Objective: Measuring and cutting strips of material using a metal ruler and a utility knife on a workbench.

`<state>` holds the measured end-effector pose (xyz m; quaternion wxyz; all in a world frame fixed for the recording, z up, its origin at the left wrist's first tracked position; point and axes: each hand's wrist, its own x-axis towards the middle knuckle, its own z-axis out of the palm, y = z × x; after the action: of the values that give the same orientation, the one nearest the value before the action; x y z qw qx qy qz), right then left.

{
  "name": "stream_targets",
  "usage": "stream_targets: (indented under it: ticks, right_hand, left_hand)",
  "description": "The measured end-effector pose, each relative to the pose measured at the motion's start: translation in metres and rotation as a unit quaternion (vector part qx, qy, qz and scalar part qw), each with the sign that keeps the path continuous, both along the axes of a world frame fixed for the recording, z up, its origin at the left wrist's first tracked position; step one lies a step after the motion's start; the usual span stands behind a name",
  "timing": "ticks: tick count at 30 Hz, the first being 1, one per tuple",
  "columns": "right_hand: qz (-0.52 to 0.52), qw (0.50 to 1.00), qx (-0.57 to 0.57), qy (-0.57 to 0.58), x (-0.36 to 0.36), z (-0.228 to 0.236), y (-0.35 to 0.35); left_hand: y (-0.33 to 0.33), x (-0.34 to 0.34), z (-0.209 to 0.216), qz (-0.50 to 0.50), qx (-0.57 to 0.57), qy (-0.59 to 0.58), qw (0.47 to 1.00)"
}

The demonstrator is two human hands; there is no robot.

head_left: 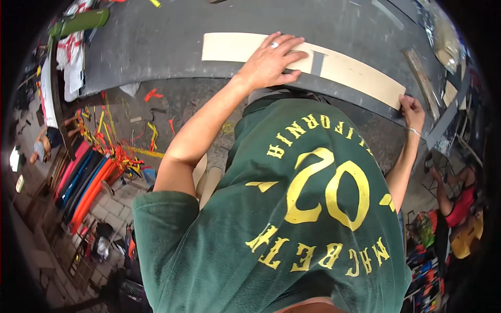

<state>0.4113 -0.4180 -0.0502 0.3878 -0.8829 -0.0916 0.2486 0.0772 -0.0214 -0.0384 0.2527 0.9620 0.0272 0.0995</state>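
Observation:
A long, flat, pale tan strip (360,75) lies along the near edge of the dark grey table (156,52); whether it is board or thin wood I cannot tell. A short grey band (318,63) crosses it near the middle. My left hand (274,60), with a ring on one finger, rests over the strip left of that band, its fingers spread and the palm down. At the strip's right end, my right hand (412,110) pinches the corner between thumb and fingers.
A narrow wooden bar (421,83) lies at the table's right, near clear plastic wrapping (443,41). On the far left is a green roll (81,22). Colourful rolls (94,182) and strap scraps (152,135) are on the floor. People sit at left (44,143) and right (462,195).

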Motion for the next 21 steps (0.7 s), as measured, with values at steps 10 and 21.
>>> stream_targets:
  ticks: [10,21]
  right_hand:
    - [-0.005,1.0,-0.01,0.006,0.0,0.007,0.006]
    - [-0.004,1.0,-0.021,0.006,0.0,0.006,-0.001]
  left_hand:
    - [0.001,0.004,-0.003,-0.006,-0.012,-0.051,0.999]
    - [0.001,0.003,-0.007,-0.015,0.011,-0.026,0.999]
